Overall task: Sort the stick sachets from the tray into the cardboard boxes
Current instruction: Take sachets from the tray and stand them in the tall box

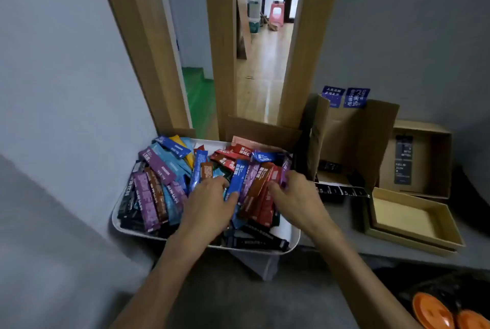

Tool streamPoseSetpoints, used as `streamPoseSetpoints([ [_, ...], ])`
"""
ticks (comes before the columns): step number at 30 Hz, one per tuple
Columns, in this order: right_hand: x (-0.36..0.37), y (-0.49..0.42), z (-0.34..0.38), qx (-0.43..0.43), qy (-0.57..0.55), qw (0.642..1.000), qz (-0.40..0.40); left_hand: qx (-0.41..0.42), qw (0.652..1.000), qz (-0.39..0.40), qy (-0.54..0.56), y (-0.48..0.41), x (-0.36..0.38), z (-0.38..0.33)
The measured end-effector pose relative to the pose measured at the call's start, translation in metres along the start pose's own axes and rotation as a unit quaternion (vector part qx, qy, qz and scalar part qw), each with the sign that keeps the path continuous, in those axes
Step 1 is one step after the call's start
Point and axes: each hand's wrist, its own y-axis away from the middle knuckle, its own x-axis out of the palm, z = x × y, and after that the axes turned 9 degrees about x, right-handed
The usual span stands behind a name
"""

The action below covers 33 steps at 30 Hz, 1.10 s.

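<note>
We can read little here. The black card [403, 171] standing in the far cardboard box [421, 161] carries white print, of which we make out "HELLO" with an "X" a couple of lines below; the smaller lines are too fine for us. The two blue stickers [344, 96] on the wall above the open carton [352, 140] bear white Chinese characters, among which we read "美式" on the right one. The stick sachets [185, 177] in the white tray [294, 238] show white lettering and Chinese characters, all too blurred for us to read.
</note>
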Motion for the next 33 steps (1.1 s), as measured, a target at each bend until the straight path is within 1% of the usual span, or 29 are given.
streamPoseSetpoints([
  [1,0.007,-0.007,0.006,0.021,0.018,1.0,0.004,0.006,1.0,0.018,0.001,-0.009,0.005,0.003],
  [4,0.027,-0.02,0.019,0.078,0.084,0.993,-0.025,0.013,0.999,0.035,-0.008,-0.023,0.016,0.006],
  [6,0.039,-0.028,0.022,0.094,0.099,0.99,-0.047,0.009,0.999,0.035,0.013,-0.027,0.022,0.01],
  [8,0.047,-0.036,0.022,0.111,0.107,0.987,-0.044,0.012,0.999,0.022,0.04,-0.029,0.023,0.016],
  [10,0.054,-0.044,0.021,0.131,0.09,0.987,-0.017,0.015,0.997,0.019,0.074,-0.027,0.02,0.018],
  [12,0.057,-0.049,0.022,0.143,0.048,0.989,0.0,0.019,0.994,0.022,0.104,-0.02,0.019,0.021],
  [14,0.058,-0.053,0.023,0.146,0.012,0.989,-0.006,0.014,0.993,0.013,0.114,-0.014,0.018,0.026],
  [16,0.06,-0.053,0.027,0.144,0.01,0.989,-0.012,0.004,0.993,0.005,0.119,-0.009,0.02,0.029],
  [20,0.066,-0.052,0.028,0.11,0.016,0.993,-0.03,0.018,0.994,-0.019,0.109,0.0,0.015,0.025],
  [26,0.048,-0.053,0.022,0.056,-0.025,0.998,-0.035,-0.01,0.989,-0.051,0.139,0.002,-0.005,0.03],
  [27,0.042,-0.053,0.022,0.047,-0.048,0.997,-0.036,-0.009,0.99,-0.057,0.132,0.0,-0.008,0.031],
  [29,0.031,-0.053,0.024,0.016,-0.131,0.99,-0.041,-0.006,0.99,-0.072,0.119,-0.004,-0.015,0.033],
  [31,0.023,-0.052,0.029,-0.045,-0.238,0.967,-0.075,-0.011,0.99,-0.081,0.119,-0.007,-0.018,0.033],
  [33,0.022,-0.048,0.031,-0.103,-0.302,0.938,-0.135,-0.014,0.988,-0.084,0.128,-0.009,-0.017,0.03],
])
